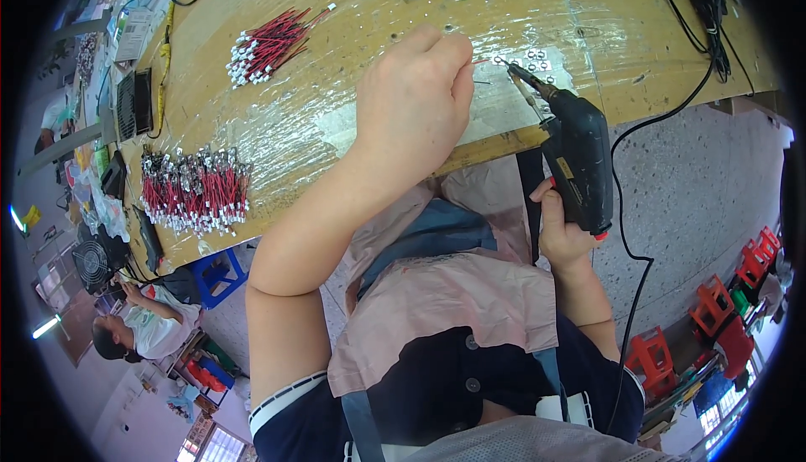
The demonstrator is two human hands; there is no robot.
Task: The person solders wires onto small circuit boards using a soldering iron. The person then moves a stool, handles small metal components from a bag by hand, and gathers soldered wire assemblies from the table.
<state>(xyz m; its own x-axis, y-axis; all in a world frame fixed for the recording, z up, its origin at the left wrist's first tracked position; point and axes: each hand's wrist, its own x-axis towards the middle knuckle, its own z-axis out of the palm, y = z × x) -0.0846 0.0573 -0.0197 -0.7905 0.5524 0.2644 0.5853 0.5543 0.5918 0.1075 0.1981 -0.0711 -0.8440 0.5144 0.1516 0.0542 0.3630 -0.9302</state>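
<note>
The left hand (416,97) pinches a red wire (481,61) while the right hand (564,231) grips a soldering gun (582,155), so soldering seems in hand, and next needs steadiness over the metal pieces (532,66).

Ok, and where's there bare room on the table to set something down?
Bare tabletop shows right of the small metal parts, short of the black cables, and between the upper wire bundle and the left hand. It's crowded around the tip of the soldering gun and where the lower wire pile lies.
</note>
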